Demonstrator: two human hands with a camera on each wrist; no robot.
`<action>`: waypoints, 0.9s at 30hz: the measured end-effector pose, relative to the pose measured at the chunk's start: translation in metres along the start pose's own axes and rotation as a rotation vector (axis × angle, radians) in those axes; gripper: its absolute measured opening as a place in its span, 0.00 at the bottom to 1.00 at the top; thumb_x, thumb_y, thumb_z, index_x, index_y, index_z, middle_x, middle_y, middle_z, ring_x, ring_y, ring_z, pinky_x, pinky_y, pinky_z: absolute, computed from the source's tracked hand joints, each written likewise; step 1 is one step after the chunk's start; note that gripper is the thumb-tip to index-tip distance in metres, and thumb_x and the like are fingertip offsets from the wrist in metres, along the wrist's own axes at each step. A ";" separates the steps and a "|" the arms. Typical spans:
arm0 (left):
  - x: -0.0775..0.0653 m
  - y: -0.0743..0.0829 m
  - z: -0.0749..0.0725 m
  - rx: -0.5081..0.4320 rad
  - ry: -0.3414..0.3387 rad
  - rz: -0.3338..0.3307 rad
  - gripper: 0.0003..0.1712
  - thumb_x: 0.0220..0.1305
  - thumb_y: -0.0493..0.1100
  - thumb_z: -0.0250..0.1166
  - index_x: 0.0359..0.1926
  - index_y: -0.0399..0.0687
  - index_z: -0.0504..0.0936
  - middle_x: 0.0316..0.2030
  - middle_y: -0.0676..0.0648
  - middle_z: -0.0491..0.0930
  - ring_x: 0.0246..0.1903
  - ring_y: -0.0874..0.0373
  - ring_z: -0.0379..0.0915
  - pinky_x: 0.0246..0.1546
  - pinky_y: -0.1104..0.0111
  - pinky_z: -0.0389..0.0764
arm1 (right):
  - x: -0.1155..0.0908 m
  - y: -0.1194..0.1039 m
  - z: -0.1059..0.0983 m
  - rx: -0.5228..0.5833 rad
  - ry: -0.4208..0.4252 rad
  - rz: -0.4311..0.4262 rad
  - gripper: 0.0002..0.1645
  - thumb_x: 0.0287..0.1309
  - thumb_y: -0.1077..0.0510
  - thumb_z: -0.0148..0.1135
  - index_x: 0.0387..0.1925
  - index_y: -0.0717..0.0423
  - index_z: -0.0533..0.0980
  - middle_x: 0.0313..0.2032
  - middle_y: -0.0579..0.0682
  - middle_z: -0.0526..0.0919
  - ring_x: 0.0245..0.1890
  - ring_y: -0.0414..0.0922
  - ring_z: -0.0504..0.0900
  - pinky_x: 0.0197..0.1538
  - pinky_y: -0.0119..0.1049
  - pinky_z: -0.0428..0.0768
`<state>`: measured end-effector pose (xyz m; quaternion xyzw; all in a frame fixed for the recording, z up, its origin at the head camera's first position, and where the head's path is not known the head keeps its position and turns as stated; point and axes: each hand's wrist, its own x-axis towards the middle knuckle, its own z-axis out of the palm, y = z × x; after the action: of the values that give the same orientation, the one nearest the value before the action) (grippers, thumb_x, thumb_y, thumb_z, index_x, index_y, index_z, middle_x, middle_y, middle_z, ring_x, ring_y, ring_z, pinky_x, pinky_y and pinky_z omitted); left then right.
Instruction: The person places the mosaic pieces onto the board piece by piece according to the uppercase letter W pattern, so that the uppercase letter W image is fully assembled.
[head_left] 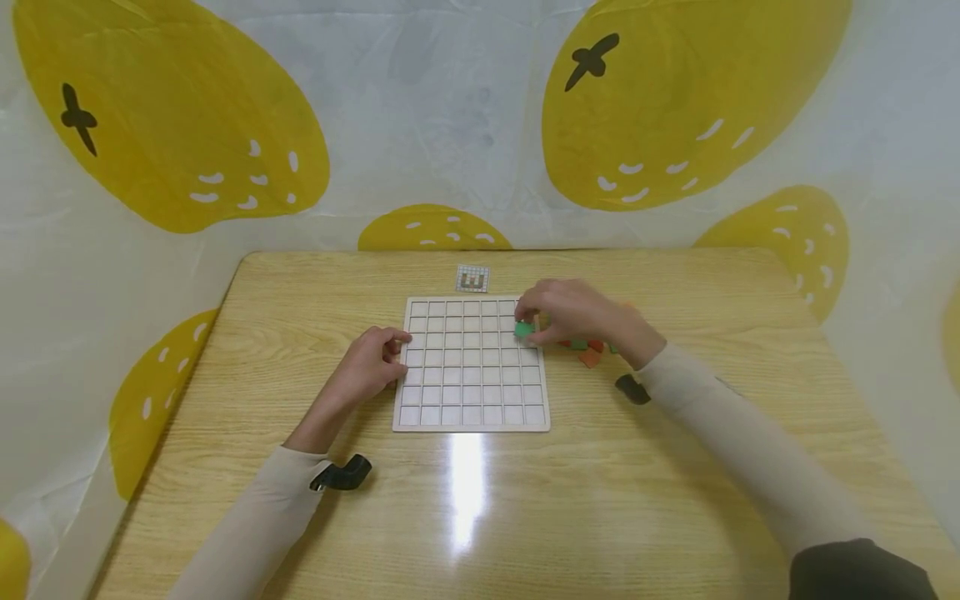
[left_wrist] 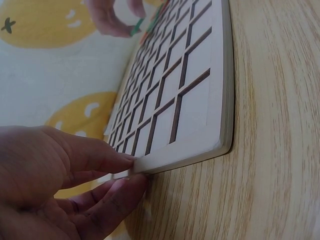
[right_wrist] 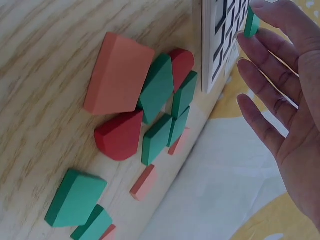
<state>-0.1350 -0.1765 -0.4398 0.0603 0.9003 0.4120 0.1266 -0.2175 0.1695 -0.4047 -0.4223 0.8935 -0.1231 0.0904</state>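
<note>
A pale wooden grid board [head_left: 472, 423] lies flat on the table, its square cells showing bare. At its left edge, my left hand [head_left: 367, 365] grips the rim with thumb and finger; the left wrist view shows the fingertips [left_wrist: 131, 186] against the frame. Over the right-hand columns near the board's upper right, my right hand [head_left: 566, 310] pinches a green tile [head_left: 524, 330] between thumb and fingers. That tile [right_wrist: 251, 22] stands on edge in the right wrist view, with the other fingers spread loosely.
Right of the board lie loose tiles: an orange one [right_wrist: 120, 75], a dark red one [right_wrist: 119, 136], a green one [right_wrist: 76, 198] and several more. Behind the board is a small card [head_left: 472, 278] printed with a grid pattern. A lemon-patterned cloth [head_left: 435, 125] hangs behind the wooden table [head_left: 300, 292].
</note>
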 end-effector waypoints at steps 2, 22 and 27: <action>0.000 0.000 0.000 0.003 0.001 0.001 0.27 0.57 0.27 0.68 0.60 0.34 0.79 0.43 0.39 0.71 0.40 0.48 0.70 0.30 0.66 0.81 | 0.002 0.001 0.002 -0.007 -0.005 -0.006 0.18 0.55 0.45 0.76 0.44 0.47 0.84 0.40 0.40 0.86 0.43 0.43 0.80 0.44 0.42 0.79; -0.001 0.003 -0.001 0.003 -0.002 -0.006 0.27 0.58 0.27 0.67 0.61 0.34 0.78 0.43 0.39 0.71 0.41 0.48 0.70 0.30 0.66 0.81 | 0.018 -0.006 0.012 -0.055 -0.051 -0.056 0.14 0.58 0.50 0.72 0.45 0.46 0.84 0.41 0.41 0.84 0.44 0.42 0.79 0.40 0.41 0.80; -0.001 0.003 -0.001 0.001 -0.002 -0.009 0.28 0.58 0.27 0.67 0.61 0.34 0.78 0.43 0.38 0.71 0.40 0.48 0.70 0.29 0.66 0.81 | 0.018 -0.007 0.013 -0.082 -0.053 -0.070 0.13 0.58 0.52 0.72 0.46 0.45 0.85 0.41 0.41 0.83 0.45 0.43 0.79 0.40 0.42 0.81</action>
<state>-0.1342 -0.1756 -0.4369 0.0569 0.9008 0.4107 0.1291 -0.2202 0.1489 -0.4159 -0.4599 0.8797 -0.0783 0.0924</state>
